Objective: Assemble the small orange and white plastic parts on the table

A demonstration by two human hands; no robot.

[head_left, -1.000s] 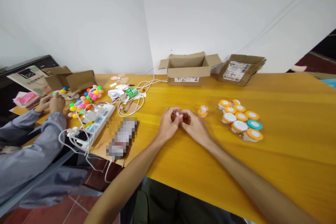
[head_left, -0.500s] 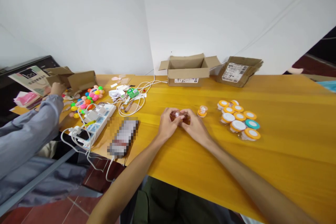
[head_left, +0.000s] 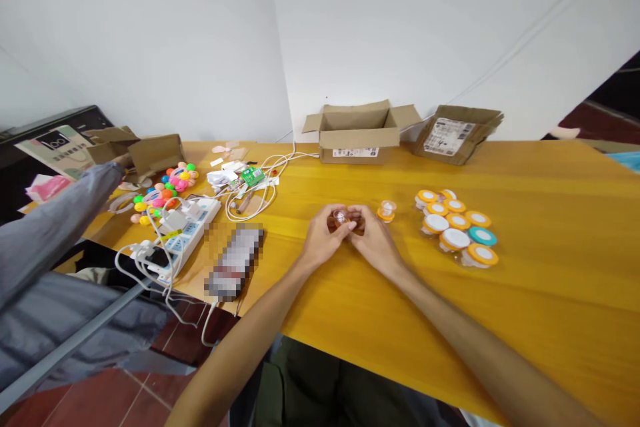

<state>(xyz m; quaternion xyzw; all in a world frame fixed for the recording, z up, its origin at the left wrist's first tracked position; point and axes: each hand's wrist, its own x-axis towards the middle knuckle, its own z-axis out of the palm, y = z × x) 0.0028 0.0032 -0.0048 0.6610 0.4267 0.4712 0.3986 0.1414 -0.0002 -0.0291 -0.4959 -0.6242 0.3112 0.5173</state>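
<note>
Left hand [head_left: 323, 235]: curled partway, thumb and fingers bent around a small clear plastic container [head_left: 341, 217] and holding it.
Right hand [head_left: 373, 240]: also half curled, fingertips meeting the left hand's; whether it grips the container or only cups it, I cannot tell.
Held container: between the two hands, above the yellow wooden table [head_left: 550, 233] – some orange shows low on it, the rest is hidden by fingers.
Second container [head_left: 387, 209]: clear with an orange base, upright on the table just beyond the right hand.
Lidded containers [head_left: 457, 221]: a close group to the right, white discs facing up, orange rims on all but one, which is teal.
Cardboard boxes: an open one [head_left: 353, 139] by the wall, and a labelled one [head_left: 450, 135] leaning to its right.
Phone [head_left: 235, 263]: pixelated, left of the hands, near the table edge.
Power strip [head_left: 197, 237]: beyond the phone, plugs and white cables in it.
Bead strings [head_left: 163, 199]: many-coloured, farther left, near a third carton [head_left: 157, 155].
Co-worker: a grey-blue sleeve [head_left: 60, 220] stretched toward that carton.
</note>
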